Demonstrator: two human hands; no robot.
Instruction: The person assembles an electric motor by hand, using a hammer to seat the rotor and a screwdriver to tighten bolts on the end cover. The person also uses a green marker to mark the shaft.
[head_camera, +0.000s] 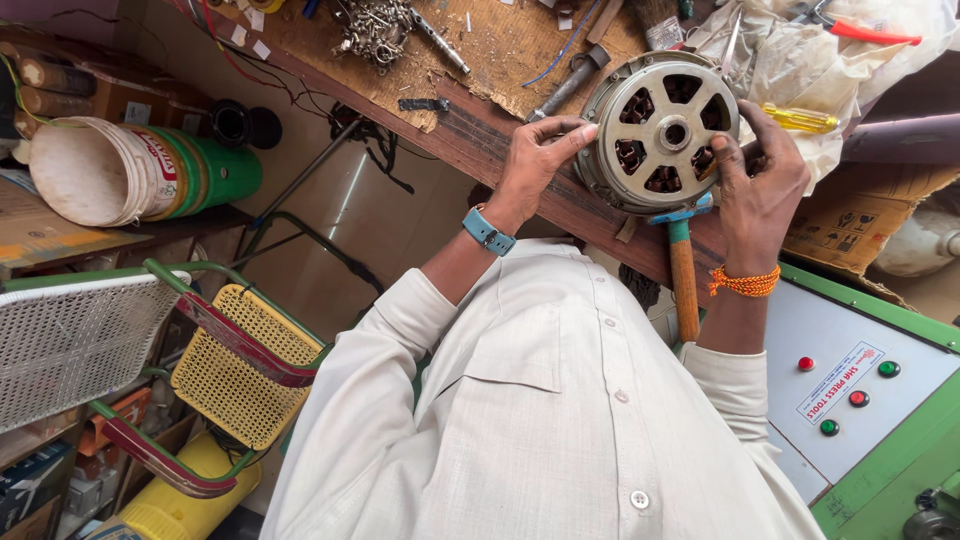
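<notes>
Left hand (535, 160) fingers curled on round metal motor housing (660, 130) rim; right hand (760, 180) grips its right side. Housing rests at worktop (500, 60) edge, hammer (683, 265) just below.

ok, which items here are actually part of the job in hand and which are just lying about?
In use:
- round motor housing, held at the bench edge
- left hand, grip on its left rim
- right hand, grip on its right side

Lying about:
- hammer under the motor
- yellow-handled screwdriver
- chain pile
- white and green bucket
- control panel
</notes>
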